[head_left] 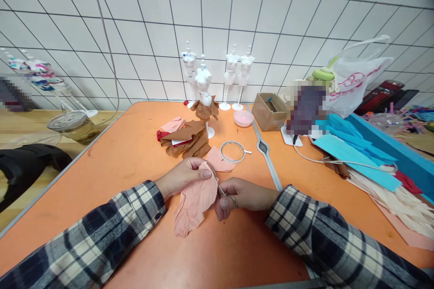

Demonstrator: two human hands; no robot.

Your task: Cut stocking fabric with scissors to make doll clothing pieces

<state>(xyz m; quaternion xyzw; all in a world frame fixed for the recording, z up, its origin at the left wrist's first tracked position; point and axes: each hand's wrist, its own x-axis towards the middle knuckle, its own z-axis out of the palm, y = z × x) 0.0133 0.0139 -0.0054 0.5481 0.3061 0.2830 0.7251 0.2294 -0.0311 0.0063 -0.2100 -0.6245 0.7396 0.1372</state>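
Observation:
My left hand (190,174) pinches a crinkled sheet of pink crepe paper (193,210) between thumb and fingers, and its lower end hangs down over the table. My right hand (237,196) is closed around small metal scissors (221,191), with a finger loop showing at the thumb. The scissors' blades meet the right edge of the pink sheet and are partly hidden by it. Just beyond my hands lies another pink paper piece (219,160), with a roll of tape (233,151) resting partly on it. Crumpled brown crepe paper (193,137) is beyond my left hand.
Behind the orange table (142,244) surface, a white mannequin (203,79) wears a brown paper skirt; several others stand near it. A pink bowl (243,118), a cardboard box (269,115) and a blurred phone (307,108) stand farther right. Blue paper (359,160) and a cable lie at right.

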